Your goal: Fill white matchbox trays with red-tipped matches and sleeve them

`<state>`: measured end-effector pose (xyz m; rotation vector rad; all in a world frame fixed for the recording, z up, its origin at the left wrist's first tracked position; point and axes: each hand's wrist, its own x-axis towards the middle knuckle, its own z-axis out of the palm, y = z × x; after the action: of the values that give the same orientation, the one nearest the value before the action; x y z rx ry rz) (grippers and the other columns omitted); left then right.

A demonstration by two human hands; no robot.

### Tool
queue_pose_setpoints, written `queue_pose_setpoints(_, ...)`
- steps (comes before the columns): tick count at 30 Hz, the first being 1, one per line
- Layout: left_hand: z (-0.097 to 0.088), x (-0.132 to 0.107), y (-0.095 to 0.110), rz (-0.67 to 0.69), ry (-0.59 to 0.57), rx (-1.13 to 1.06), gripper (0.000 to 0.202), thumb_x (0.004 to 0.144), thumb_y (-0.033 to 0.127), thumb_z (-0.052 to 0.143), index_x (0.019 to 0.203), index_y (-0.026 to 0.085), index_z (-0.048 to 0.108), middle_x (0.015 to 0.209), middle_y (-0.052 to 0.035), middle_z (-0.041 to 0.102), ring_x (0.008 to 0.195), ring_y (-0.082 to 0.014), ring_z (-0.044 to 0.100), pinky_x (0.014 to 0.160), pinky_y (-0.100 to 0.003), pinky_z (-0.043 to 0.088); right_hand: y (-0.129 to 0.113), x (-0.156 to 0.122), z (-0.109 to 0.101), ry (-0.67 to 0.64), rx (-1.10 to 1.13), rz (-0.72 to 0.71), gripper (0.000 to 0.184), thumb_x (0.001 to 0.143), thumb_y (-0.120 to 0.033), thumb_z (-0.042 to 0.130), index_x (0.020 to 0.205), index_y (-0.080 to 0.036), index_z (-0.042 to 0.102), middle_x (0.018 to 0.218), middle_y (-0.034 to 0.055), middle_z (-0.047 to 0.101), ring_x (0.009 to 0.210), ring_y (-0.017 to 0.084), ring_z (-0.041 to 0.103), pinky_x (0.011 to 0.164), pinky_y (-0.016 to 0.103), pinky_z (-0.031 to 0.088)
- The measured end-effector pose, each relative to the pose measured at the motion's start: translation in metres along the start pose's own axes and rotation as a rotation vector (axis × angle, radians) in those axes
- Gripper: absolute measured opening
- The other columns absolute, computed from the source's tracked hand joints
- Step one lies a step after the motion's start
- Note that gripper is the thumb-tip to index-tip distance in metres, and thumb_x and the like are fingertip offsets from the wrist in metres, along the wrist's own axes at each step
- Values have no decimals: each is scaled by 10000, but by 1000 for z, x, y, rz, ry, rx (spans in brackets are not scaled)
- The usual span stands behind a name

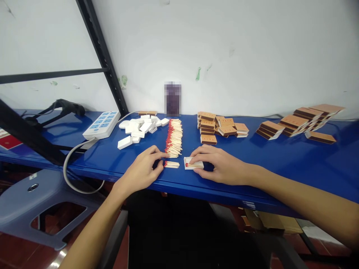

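Note:
My left hand (146, 166) rests at the red heads of a small group of matches (172, 164), thumb and index finger apart. Its index fingertip reaches the near end of a long pile of red-headed matches (174, 138). On the right, my right hand (221, 164) grips a white matchbox tray (189, 160) between thumb and fingers. A few matches (192, 165) lie inside the tray, partly hidden by the fingers. Beyond my left hand is a heap of white matchbox trays (140, 127).
Brown matchbox sleeves (208, 124) are stacked behind my right hand, with more matchboxes (294, 121) at far right. A power strip (102, 125), its cable (67, 160) and a black shelf post (102, 56) stand left. A blue stool (33, 190) sits below the blue table (280, 160).

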<state>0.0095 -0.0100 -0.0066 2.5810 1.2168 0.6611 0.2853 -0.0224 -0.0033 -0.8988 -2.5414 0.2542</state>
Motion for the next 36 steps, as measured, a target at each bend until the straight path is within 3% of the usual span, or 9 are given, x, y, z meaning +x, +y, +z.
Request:
queue_pose_setpoints(15, -1, -1, -2, 70, -17, -31, 329, 959, 139, 425, 1123, 215, 700, 1024, -34, 589, 925, -164, 588, 858, -300, 476, 2, 0, 0, -4, 10, -1, 198, 904, -262, 586, 1064, -211, 692, 1118, 92, 673, 1011, 235, 627, 878, 394, 517)
queue_pose_setpoints(21, 1, -1, -1, 50, 30, 5, 346, 952, 152, 426, 1201, 223, 656, 1023, -35, 578, 905, -171, 595, 868, -320, 488, 0, 0, 0, -9, 6, 6, 199, 906, -260, 582, 1060, -204, 695, 1116, 95, 674, 1011, 236, 628, 891, 401, 513)
queue_pose_setpoints(36, 0, -2, -1, 35, -44, 73, 415, 976, 196, 357, 1283, 192, 636, 1069, -67, 558, 959, -199, 583, 893, -361, 486, -2, 1, -1, -7, 9, 7, 207, 921, -280, 563, 1054, -195, 697, 1100, 102, 677, 991, 242, 631, 871, 411, 522)
